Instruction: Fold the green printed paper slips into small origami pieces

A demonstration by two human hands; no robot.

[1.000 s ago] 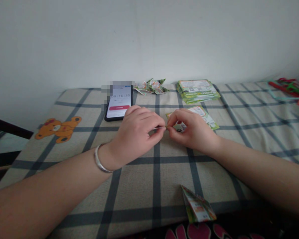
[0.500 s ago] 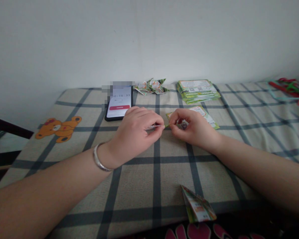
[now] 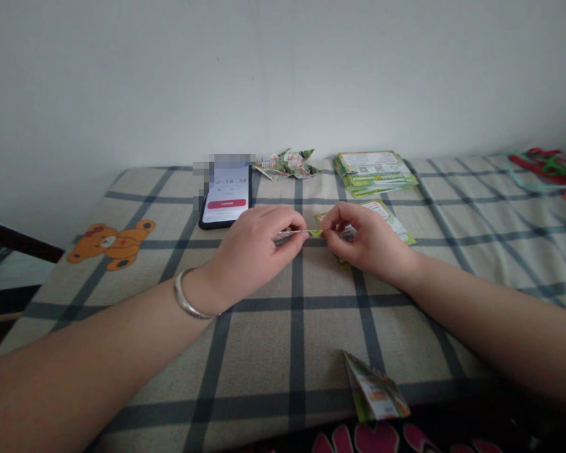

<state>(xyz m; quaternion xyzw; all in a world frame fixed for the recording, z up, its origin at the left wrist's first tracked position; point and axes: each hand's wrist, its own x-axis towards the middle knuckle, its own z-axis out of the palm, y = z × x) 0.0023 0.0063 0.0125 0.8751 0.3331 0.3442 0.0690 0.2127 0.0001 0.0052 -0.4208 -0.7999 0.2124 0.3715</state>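
Note:
Between my two hands a thin strip of green and white printed paper [image 3: 315, 233] is held nearly edge-on above the cloth. My left hand [image 3: 268, 236], with a silver bangle at the wrist, pinches its left end between thumb and fingers. The right end is pinched by my right hand [image 3: 358, 236]. Much of the paper is hidden by the fingers. Flat on the cloth behind my right hand lies another printed paper sheet [image 3: 389, 219]. Close to the table's front edge stands a folded paper piece [image 3: 377, 391] of similar print.
A phone [image 3: 226, 195] running a timer lies behind my left hand. Folded paper pieces [image 3: 287, 165] rest by the wall, beside a stack of printed papers [image 3: 375, 170]. A bear cutout [image 3: 113, 245] is at left, red and green items [image 3: 547, 167] at far right. A checked cloth [image 3: 255, 352] covers the table.
Both hands keep their pinch on the paper and have shifted slightly. A bit more of its green end shows between them. The phone's timer has advanced one second.

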